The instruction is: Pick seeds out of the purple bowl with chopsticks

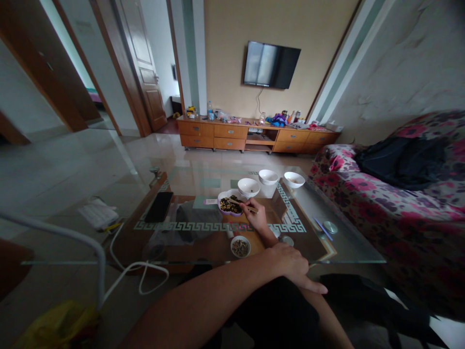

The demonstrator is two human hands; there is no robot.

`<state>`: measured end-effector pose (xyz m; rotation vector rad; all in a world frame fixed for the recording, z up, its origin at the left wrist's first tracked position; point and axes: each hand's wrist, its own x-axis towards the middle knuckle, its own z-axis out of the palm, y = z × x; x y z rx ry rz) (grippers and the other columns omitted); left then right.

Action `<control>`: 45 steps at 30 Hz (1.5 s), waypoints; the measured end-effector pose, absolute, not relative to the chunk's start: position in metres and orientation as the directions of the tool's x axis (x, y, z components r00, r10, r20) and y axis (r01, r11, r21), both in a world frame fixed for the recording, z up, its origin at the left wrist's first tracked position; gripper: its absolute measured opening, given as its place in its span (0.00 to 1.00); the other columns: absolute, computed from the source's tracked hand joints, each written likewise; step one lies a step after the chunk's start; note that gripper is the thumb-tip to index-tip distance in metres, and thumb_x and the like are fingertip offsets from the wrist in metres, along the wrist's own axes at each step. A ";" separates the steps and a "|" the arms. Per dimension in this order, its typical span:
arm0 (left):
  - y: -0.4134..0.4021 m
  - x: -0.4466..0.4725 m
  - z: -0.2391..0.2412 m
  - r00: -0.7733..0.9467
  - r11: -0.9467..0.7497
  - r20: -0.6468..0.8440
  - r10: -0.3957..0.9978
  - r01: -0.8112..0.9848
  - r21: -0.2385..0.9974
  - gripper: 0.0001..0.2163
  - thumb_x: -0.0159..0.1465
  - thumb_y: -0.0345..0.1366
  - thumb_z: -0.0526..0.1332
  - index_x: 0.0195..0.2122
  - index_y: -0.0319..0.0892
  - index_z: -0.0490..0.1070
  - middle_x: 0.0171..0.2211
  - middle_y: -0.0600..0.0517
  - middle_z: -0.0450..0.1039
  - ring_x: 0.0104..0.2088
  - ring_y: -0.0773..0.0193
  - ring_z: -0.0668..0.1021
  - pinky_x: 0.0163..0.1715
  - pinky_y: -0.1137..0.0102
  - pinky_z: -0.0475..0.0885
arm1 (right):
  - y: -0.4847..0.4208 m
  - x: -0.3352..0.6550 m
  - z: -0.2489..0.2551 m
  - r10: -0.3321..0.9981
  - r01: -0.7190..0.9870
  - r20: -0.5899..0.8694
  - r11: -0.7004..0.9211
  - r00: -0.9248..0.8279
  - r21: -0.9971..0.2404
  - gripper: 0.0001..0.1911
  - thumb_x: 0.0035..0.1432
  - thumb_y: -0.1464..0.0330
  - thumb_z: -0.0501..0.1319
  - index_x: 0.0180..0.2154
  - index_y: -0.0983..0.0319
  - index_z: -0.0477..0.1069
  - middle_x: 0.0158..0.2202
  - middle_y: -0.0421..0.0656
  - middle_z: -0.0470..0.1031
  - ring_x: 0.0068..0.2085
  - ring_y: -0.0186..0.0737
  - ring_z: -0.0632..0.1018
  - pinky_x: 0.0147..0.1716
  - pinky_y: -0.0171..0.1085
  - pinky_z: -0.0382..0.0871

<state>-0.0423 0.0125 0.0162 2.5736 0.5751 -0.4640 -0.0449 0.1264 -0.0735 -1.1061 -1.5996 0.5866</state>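
Chopsticks (242, 204) pinched in right hand (258, 217) (apparently over purple bowl (230, 205)), left hand (290, 265) spread nearer.

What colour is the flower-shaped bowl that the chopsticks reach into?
Purple bowl with a white inside, filled with dark mixed bits; the head view shows it best.

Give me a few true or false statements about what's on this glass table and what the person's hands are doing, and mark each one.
1. The right hand holds chopsticks over the purple bowl of mixed beans. True.
2. The left hand grips a white bowl. False: it rests at the near edge of the glass table, holding nothing.
3. Three white bowls stand in a row beyond the purple bowl. True.
4. The phone lies right of the purple bowl. False: it lies to its left.
5. The small bowl near the table's front edge is empty. False: it holds some beans.
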 end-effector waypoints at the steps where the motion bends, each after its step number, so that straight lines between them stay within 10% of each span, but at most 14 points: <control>1: 0.012 -0.042 0.017 0.854 -0.806 -0.415 0.314 0.471 0.359 0.39 0.73 0.70 0.51 0.51 0.35 0.81 0.52 0.37 0.80 0.60 0.40 0.78 0.65 0.48 0.70 | 0.126 -0.045 -0.073 0.879 0.357 0.477 0.450 -0.015 -0.818 0.18 0.63 0.48 0.66 0.29 0.52 0.72 0.29 0.43 0.83 0.28 0.46 0.77 0.30 0.44 0.70; 13: 0.012 -0.043 0.019 0.848 -0.813 -0.425 0.316 0.472 0.339 0.39 0.74 0.70 0.50 0.52 0.36 0.81 0.53 0.38 0.80 0.60 0.40 0.78 0.64 0.47 0.71 | 0.126 -0.047 -0.072 0.863 0.339 0.505 0.466 0.031 -0.817 0.21 0.63 0.47 0.65 0.28 0.56 0.70 0.24 0.40 0.76 0.26 0.41 0.74 0.29 0.38 0.67; 22: 0.011 -0.037 0.012 0.866 -0.851 -0.371 0.336 0.448 0.274 0.41 0.72 0.72 0.49 0.49 0.36 0.83 0.49 0.38 0.81 0.56 0.44 0.80 0.63 0.51 0.72 | 0.140 -0.031 -0.074 0.752 0.249 0.431 0.352 0.498 -0.902 0.20 0.65 0.48 0.64 0.31 0.54 0.65 0.29 0.41 0.76 0.32 0.44 0.74 0.34 0.42 0.69; 45: 0.022 -0.038 -0.006 0.845 -0.833 -0.440 0.302 0.459 0.310 0.35 0.71 0.69 0.51 0.43 0.43 0.83 0.44 0.43 0.83 0.52 0.41 0.82 0.58 0.47 0.74 | 0.135 -0.043 -0.080 0.803 0.332 0.520 0.425 0.291 -0.842 0.25 0.63 0.43 0.61 0.27 0.54 0.65 0.21 0.37 0.71 0.26 0.41 0.73 0.29 0.37 0.68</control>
